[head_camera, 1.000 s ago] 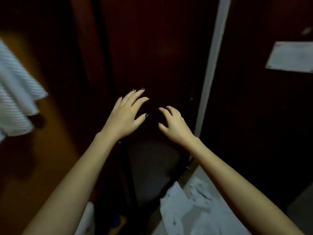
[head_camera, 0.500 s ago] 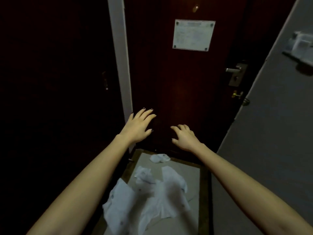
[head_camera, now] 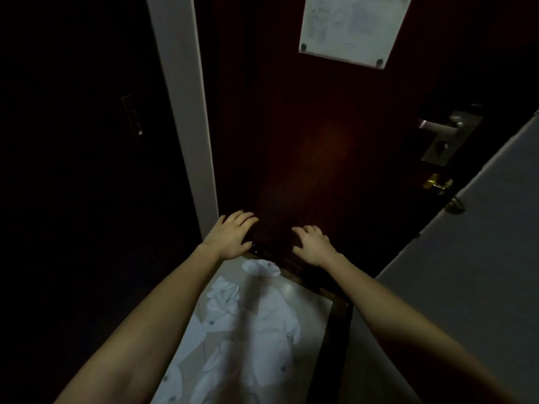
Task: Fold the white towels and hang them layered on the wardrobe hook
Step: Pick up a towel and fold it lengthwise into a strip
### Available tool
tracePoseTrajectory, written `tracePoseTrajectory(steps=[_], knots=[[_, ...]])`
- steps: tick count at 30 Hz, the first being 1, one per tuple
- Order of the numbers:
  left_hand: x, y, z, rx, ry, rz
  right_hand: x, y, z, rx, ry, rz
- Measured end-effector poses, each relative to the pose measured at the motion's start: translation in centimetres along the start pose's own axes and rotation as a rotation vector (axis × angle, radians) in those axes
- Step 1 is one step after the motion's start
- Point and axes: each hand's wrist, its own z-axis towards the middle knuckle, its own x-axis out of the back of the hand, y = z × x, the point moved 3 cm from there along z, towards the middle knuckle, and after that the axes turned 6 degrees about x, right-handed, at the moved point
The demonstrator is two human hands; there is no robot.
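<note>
Dim entryway: dark wooden door [head_camera: 320,141], white towels [head_camera: 262,330] on pale floor [head_camera: 316,316].

2 hands are in view: 1 left hand [head_camera: 233,239] and 1 right hand [head_camera: 313,246]. 1 dark door [head_camera: 306,141] carries 1 paper notice [head_camera: 350,27], 1 lever handle [head_camera: 437,128] and 1 brass latch [head_camera: 437,183]. At least 3 crumpled white cloth pieces [head_camera: 262,330] lie on the floor [head_camera: 309,304]; the exact count is unclear.

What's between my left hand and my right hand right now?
Nothing but a bare stretch of the dark door, in the head view. The left hand and right hand hold nothing.
</note>
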Motion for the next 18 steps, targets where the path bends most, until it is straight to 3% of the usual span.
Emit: tracePoseTrajectory(steps=[9, 13, 18], knots=[[-9.0, -3.7, 10.3, 0.089, -0.134, 0.019, -7.7, 5.2, 12.1, 0.013, -0.096, 0.074], [-15.7, -4.5, 14.7, 0.054, -0.215, 0.084, -11.7, 8.6, 18.4, 0.026, -0.098, 0.108], [-26.1, -5.9, 22.2, 0.135, -0.247, 0.057, -18.6, 14.3, 27.3, 0.058, -0.133, 0.171]])
